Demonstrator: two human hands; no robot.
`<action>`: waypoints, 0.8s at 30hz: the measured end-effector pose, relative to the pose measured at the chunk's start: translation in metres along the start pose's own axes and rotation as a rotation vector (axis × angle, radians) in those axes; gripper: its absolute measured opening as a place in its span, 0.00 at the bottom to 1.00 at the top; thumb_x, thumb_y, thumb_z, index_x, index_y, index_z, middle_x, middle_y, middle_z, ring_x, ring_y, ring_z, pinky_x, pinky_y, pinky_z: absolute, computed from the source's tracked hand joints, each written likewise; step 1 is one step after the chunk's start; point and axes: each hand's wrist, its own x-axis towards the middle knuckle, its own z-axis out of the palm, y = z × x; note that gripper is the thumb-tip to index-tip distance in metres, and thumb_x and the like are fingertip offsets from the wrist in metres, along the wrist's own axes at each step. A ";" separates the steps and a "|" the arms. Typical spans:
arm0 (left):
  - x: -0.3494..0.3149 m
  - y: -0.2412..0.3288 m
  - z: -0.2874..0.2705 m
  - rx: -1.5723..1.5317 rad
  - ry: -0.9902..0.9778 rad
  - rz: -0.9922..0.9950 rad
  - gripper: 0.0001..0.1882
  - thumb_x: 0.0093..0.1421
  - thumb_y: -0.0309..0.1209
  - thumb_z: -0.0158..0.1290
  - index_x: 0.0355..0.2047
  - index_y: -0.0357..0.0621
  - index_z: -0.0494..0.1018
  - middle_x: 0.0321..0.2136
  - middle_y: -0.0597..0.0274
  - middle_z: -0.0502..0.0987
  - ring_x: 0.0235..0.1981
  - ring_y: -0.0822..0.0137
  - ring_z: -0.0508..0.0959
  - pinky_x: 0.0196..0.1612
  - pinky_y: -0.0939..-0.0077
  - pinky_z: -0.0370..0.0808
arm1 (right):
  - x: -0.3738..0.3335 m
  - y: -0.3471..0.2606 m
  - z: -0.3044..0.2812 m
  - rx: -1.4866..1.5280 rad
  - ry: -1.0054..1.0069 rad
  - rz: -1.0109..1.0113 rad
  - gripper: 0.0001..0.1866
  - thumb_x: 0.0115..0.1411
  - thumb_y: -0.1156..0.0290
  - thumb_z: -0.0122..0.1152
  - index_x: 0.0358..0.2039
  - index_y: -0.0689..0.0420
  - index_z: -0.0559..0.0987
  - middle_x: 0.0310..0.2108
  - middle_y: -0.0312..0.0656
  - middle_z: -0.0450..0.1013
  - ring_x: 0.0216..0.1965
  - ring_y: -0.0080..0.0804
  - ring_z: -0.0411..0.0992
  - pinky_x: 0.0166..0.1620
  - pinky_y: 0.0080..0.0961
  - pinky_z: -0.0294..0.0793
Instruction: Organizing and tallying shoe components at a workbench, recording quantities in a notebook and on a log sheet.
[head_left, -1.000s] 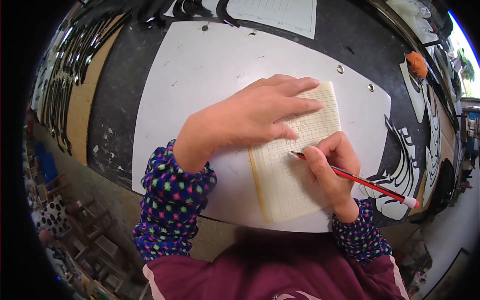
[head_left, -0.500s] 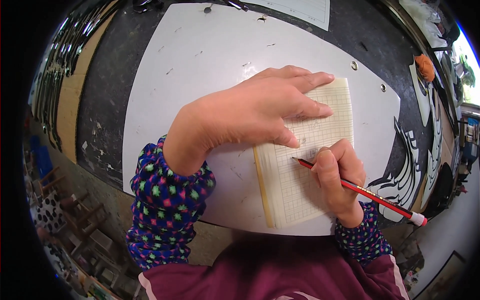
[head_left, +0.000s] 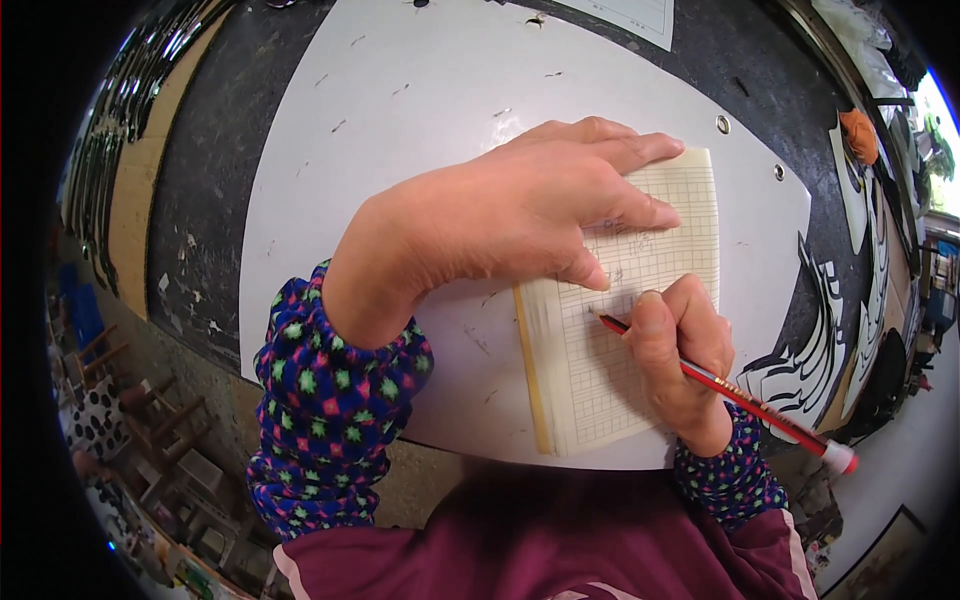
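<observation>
A squared-paper notebook (head_left: 620, 400) lies open at a page with faint pencil marks, its yellowish edge on the left. My left hand (head_left: 530, 205) rests across its upper part, fingers spread toward the right and thumb pointing down the page. In my right hand (head_left: 680, 345) is a red and black pencil (head_left: 740, 395), pinched between thumb and fingers. Its sharpened tip touches or nearly touches the page just below my left thumb. The pink and white eraser end sticks out to the lower right. Part of the writing is hidden under my hands.
Beneath the notebook is a large white sheet (head_left: 400, 140) with metal eyelets (head_left: 723, 124) on a dark worktable (head_left: 205, 200). Black-and-white cut shapes (head_left: 805, 350) lie at the right, with an orange item (head_left: 858, 136) farther back. Dark glossy strips (head_left: 100, 150) lie at the far left.
The pencil tip has shifted slightly right on the page, and a small faint mark shows beside it. My left hand stays spread on the notebook. The whole view has moved a little.
</observation>
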 end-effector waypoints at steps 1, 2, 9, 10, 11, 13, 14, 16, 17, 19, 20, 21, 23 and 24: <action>0.000 0.000 0.000 -0.001 0.001 0.000 0.34 0.45 0.33 0.60 0.57 0.50 0.72 0.68 0.53 0.55 0.66 0.47 0.55 0.68 0.59 0.51 | 0.000 0.000 0.000 -0.015 -0.010 0.009 0.14 0.63 0.72 0.60 0.22 0.58 0.67 0.16 0.39 0.71 0.13 0.28 0.67 0.18 0.25 0.66; 0.000 0.000 0.001 -0.003 0.003 -0.001 0.34 0.45 0.33 0.60 0.57 0.49 0.72 0.68 0.53 0.55 0.66 0.47 0.55 0.68 0.59 0.51 | 0.000 0.000 -0.001 -0.029 -0.020 0.019 0.14 0.63 0.73 0.59 0.22 0.58 0.67 0.16 0.39 0.71 0.12 0.28 0.67 0.18 0.25 0.66; 0.000 0.002 0.001 -0.003 -0.003 -0.015 0.34 0.45 0.33 0.60 0.57 0.50 0.73 0.68 0.53 0.54 0.66 0.47 0.55 0.68 0.58 0.51 | -0.002 -0.003 -0.003 -0.020 -0.035 0.083 0.13 0.63 0.73 0.58 0.22 0.58 0.67 0.15 0.39 0.70 0.12 0.29 0.67 0.18 0.26 0.65; 0.000 0.002 0.001 -0.003 -0.006 -0.016 0.34 0.45 0.33 0.60 0.57 0.50 0.72 0.68 0.53 0.54 0.66 0.47 0.55 0.68 0.58 0.50 | -0.005 -0.002 -0.001 0.048 0.007 0.132 0.14 0.65 0.71 0.54 0.22 0.58 0.67 0.14 0.37 0.68 0.14 0.23 0.65 0.20 0.23 0.65; -0.001 0.002 0.001 -0.004 -0.008 -0.017 0.34 0.45 0.33 0.60 0.57 0.50 0.72 0.68 0.54 0.54 0.66 0.47 0.55 0.68 0.58 0.50 | -0.006 -0.001 0.000 0.116 0.049 0.181 0.15 0.68 0.69 0.51 0.23 0.58 0.66 0.14 0.35 0.67 0.16 0.18 0.64 0.21 0.21 0.65; 0.000 0.002 0.002 -0.005 -0.004 -0.014 0.35 0.45 0.33 0.60 0.57 0.51 0.72 0.68 0.54 0.54 0.66 0.47 0.55 0.68 0.58 0.50 | -0.005 -0.001 -0.001 0.119 0.039 0.151 0.14 0.66 0.70 0.55 0.23 0.58 0.67 0.15 0.37 0.69 0.15 0.23 0.66 0.20 0.23 0.66; 0.000 0.001 0.002 -0.006 0.000 -0.012 0.35 0.45 0.33 0.60 0.57 0.51 0.72 0.68 0.55 0.54 0.66 0.47 0.55 0.69 0.58 0.50 | -0.004 0.000 -0.001 0.123 0.029 0.120 0.13 0.64 0.71 0.58 0.24 0.59 0.69 0.17 0.39 0.71 0.14 0.29 0.68 0.19 0.25 0.67; 0.000 0.003 0.001 -0.001 0.000 -0.022 0.35 0.44 0.33 0.60 0.57 0.52 0.73 0.68 0.55 0.54 0.66 0.46 0.55 0.68 0.58 0.50 | -0.001 -0.001 -0.002 0.041 0.013 0.065 0.12 0.64 0.72 0.58 0.24 0.59 0.69 0.17 0.39 0.71 0.14 0.29 0.69 0.19 0.26 0.67; 0.000 0.004 0.001 0.002 0.000 -0.031 0.35 0.44 0.33 0.60 0.57 0.52 0.73 0.68 0.55 0.55 0.66 0.46 0.55 0.68 0.57 0.51 | 0.000 -0.002 -0.003 -0.041 -0.002 0.010 0.12 0.64 0.73 0.58 0.24 0.59 0.69 0.17 0.39 0.71 0.14 0.29 0.69 0.19 0.26 0.67; 0.000 0.002 0.001 0.002 0.002 -0.025 0.35 0.44 0.32 0.60 0.57 0.53 0.73 0.68 0.56 0.55 0.66 0.46 0.56 0.68 0.57 0.51 | 0.000 -0.001 -0.002 -0.046 -0.007 0.024 0.12 0.64 0.73 0.57 0.23 0.59 0.69 0.17 0.40 0.71 0.13 0.30 0.68 0.18 0.26 0.67; 0.000 0.001 0.002 0.003 0.005 -0.019 0.35 0.44 0.32 0.60 0.57 0.53 0.73 0.68 0.56 0.55 0.66 0.46 0.56 0.68 0.57 0.51 | 0.000 -0.001 -0.002 -0.050 -0.011 0.037 0.12 0.63 0.74 0.57 0.23 0.59 0.69 0.17 0.40 0.71 0.13 0.30 0.68 0.18 0.27 0.66; 0.001 0.001 0.002 0.001 0.004 -0.017 0.35 0.44 0.32 0.60 0.57 0.53 0.73 0.68 0.56 0.55 0.66 0.46 0.56 0.68 0.57 0.51 | -0.001 0.000 -0.002 -0.051 -0.010 0.039 0.12 0.63 0.74 0.57 0.23 0.59 0.69 0.17 0.40 0.71 0.13 0.30 0.68 0.18 0.27 0.66; 0.002 0.001 0.001 -0.005 0.003 -0.016 0.35 0.44 0.31 0.60 0.57 0.53 0.73 0.68 0.56 0.55 0.66 0.46 0.56 0.68 0.57 0.51 | -0.002 0.002 -0.002 -0.160 0.014 -0.031 0.13 0.63 0.74 0.57 0.22 0.59 0.68 0.16 0.40 0.70 0.12 0.31 0.67 0.17 0.27 0.65; 0.003 0.001 0.001 -0.006 0.002 -0.016 0.35 0.44 0.31 0.60 0.57 0.53 0.73 0.68 0.56 0.55 0.66 0.46 0.56 0.68 0.57 0.51 | -0.003 0.002 -0.002 -0.160 0.015 -0.030 0.13 0.63 0.74 0.57 0.22 0.59 0.68 0.16 0.40 0.70 0.12 0.31 0.67 0.17 0.27 0.65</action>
